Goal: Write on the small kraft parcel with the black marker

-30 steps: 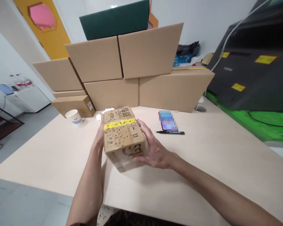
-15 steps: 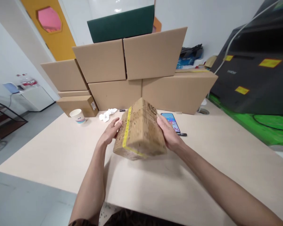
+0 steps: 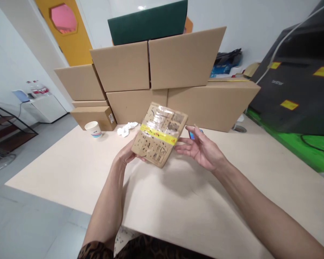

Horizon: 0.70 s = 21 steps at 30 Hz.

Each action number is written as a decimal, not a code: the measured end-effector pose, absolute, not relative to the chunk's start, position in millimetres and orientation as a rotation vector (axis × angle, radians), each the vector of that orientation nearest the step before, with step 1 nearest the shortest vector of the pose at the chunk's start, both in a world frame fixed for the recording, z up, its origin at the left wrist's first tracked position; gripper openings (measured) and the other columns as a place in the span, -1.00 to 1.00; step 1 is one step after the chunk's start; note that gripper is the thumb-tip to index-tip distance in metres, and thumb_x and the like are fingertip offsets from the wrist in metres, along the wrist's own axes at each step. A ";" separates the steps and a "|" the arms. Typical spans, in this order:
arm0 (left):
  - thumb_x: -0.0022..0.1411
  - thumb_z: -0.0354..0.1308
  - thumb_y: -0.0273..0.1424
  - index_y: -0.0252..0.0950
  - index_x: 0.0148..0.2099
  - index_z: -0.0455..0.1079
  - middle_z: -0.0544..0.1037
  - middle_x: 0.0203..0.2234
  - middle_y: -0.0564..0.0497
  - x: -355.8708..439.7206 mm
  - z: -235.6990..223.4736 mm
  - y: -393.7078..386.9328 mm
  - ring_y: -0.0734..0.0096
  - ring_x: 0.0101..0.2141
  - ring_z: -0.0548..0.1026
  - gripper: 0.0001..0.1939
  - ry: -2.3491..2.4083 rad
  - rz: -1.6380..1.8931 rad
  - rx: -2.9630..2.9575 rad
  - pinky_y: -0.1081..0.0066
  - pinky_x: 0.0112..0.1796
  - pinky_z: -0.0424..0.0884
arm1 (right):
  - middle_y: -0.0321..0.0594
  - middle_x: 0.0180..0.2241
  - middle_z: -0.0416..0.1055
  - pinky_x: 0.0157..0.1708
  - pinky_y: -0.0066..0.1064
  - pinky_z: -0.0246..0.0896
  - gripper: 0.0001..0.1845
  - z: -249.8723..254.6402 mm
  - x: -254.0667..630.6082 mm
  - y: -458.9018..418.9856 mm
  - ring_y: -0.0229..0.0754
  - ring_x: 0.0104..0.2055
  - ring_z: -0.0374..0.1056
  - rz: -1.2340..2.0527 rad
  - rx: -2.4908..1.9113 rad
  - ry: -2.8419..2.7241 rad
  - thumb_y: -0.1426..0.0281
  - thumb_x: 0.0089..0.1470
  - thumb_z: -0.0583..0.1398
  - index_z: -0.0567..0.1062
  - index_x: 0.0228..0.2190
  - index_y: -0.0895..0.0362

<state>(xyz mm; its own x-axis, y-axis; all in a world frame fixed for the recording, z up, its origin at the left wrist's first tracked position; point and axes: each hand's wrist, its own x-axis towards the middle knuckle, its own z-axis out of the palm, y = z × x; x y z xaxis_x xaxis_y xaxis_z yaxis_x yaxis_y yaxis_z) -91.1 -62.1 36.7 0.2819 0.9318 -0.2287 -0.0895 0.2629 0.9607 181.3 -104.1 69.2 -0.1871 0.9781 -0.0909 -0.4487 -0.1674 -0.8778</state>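
Note:
A small cardboard box [image 3: 158, 133], printed with dark marks and banded with yellow tape, is held tilted above the table [image 3: 151, 201]. My left hand [image 3: 128, 153] grips its left side from below, with part of the fingers hidden behind the box. On the other side, my right hand [image 3: 201, 149] is open, palm turned up and fingers spread close to the box's right edge. Whether its fingertips touch the box I cannot tell. A phone [image 3: 196, 134] lies on the table, mostly covered by my right hand.
Large cardboard boxes [image 3: 189, 59] are stacked along the back, topped by a dark green box [image 3: 148, 23]. A paper cup [image 3: 93, 128] and crumpled white tissue [image 3: 126, 128] stand at the back left. A big dark case [image 3: 291, 82] rises on the right.
The box has been turned so that a broad taped face shows. My right hand has come off its side and opened. The view has shifted slightly.

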 end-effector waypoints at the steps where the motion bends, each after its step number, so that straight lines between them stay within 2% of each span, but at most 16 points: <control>1: 0.26 0.21 -0.04 -0.28 0.08 0.52 0.69 -0.30 -0.22 -93.0 37.5 -61.8 0.01 -0.31 0.67 -0.50 1.028 0.833 1.075 0.19 -0.31 0.57 | -0.18 -0.26 0.60 -0.27 -0.19 0.58 -0.54 70.8 182.0 -105.1 -0.08 -0.35 0.61 1.594 -0.855 -0.890 -0.03 0.24 0.18 0.31 0.03 -0.05; 4: 0.27 0.14 0.10 -0.37 -0.03 0.54 0.69 -0.32 -0.30 -96.3 41.1 -60.2 0.16 -0.49 0.64 -0.39 0.959 0.674 1.098 0.31 -0.45 0.52 | -0.10 -0.11 0.55 -0.25 -0.16 0.58 -0.50 74.0 181.5 -107.9 -0.07 -0.34 0.61 1.565 -0.886 -0.877 -0.01 0.25 0.17 0.27 0.10 -0.07; 7: 0.24 0.02 0.28 -0.39 -0.11 0.54 0.69 -0.31 -0.31 -94.7 44.2 -59.5 0.22 -0.53 0.63 -0.23 0.939 0.617 1.102 0.38 -0.51 0.48 | -0.01 0.08 0.45 -0.29 -0.21 0.57 -0.52 73.4 177.3 -110.1 -0.15 -0.37 0.58 1.559 -0.934 -0.884 0.05 0.26 0.16 0.24 0.11 -0.08; 10: 0.20 -0.04 0.34 -0.40 -0.12 0.54 0.68 -0.39 -0.27 -91.8 43.4 -60.0 0.32 -0.62 0.56 -0.15 0.961 0.651 1.166 0.43 -0.58 0.37 | 0.01 0.22 0.34 -0.45 -0.33 0.51 -0.53 68.4 173.5 -110.6 -0.21 -0.40 0.55 1.521 -0.971 -0.952 0.08 0.27 0.15 0.24 0.14 -0.09; 13: 0.21 -0.02 0.32 -0.41 -0.13 0.59 0.66 -0.43 -0.21 -90.2 39.6 -59.9 0.48 -0.68 0.41 -0.16 0.985 0.775 1.292 0.44 -0.60 0.27 | 0.02 0.27 0.31 -0.64 -0.44 0.33 -0.47 61.5 173.2 -109.4 -0.26 -0.46 0.52 1.447 -1.019 -1.048 0.09 0.25 0.17 0.27 0.18 -0.07; 15: 0.20 0.08 0.28 -0.41 -0.12 0.62 0.67 -0.31 -0.23 -89.4 37.1 -59.5 0.47 -0.58 0.44 -0.21 1.008 0.883 1.389 0.42 -0.50 0.33 | 0.03 0.26 0.34 -0.70 -0.45 0.24 -0.45 58.1 174.5 -108.6 -0.29 -0.52 0.49 1.410 -1.035 -1.095 0.06 0.23 0.18 0.32 0.18 -0.04; 18: 0.21 0.17 0.20 -0.31 -0.04 0.64 0.62 0.00 -0.24 -87.3 36.4 -60.1 0.22 -0.17 0.56 -0.32 1.019 1.019 1.487 0.31 -0.16 0.44 | 0.03 0.20 0.42 -0.71 -0.42 0.22 -0.45 57.4 176.6 -109.1 -0.31 -0.59 0.44 1.377 -1.028 -1.123 0.03 0.22 0.19 0.38 0.16 -0.02; 21: 0.26 0.11 0.20 -0.17 0.16 0.55 0.50 0.21 -0.16 -84.8 40.3 -63.1 0.02 0.19 0.42 -0.32 0.912 1.087 1.516 0.19 0.11 0.33 | 0.00 0.11 0.51 -0.72 -0.41 0.21 -0.46 61.1 176.5 -111.1 -0.30 -0.62 0.43 1.378 -1.004 -1.107 0.04 0.21 0.19 0.39 0.14 -0.01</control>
<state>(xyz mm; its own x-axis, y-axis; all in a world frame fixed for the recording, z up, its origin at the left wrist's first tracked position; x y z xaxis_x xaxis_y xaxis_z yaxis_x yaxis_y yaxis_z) -84.8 -63.1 40.3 0.3068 0.9340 0.1832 0.0183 -0.1982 0.9800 176.5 -111.1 61.1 -0.0928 0.9957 0.0032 -0.2177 -0.0171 -0.9759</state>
